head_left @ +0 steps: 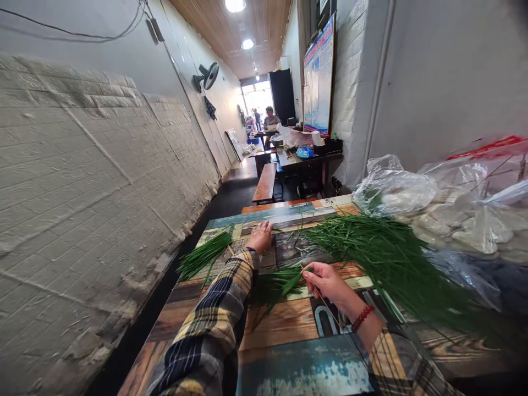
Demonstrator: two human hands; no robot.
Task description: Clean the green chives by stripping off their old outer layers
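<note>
Long, flat green leaves that look like garlic chives lie in three groups on the wood-patterned tabletop [280,324]. My left hand [259,237] reaches forward over the table with its fingers extended, back of the hand up; its fingertips are partly hidden. My right hand [324,280] is closed in a pinch at the pale ends of a small bunch of chives [274,283]. A thin strand hangs below these fingers. The left forearm partly covers this bunch. A neat bundle of chives [208,253] lies left of my left hand. A large loose chive pile [371,242] spreads to the right.
Clear plastic bags [396,187] with pale contents crowd the table's right side. A white brick wall [82,209] runs along the left. Beyond the table stand a wooden bench [265,182] and a dark table [289,159] with bags. A person [270,118] sits farther back.
</note>
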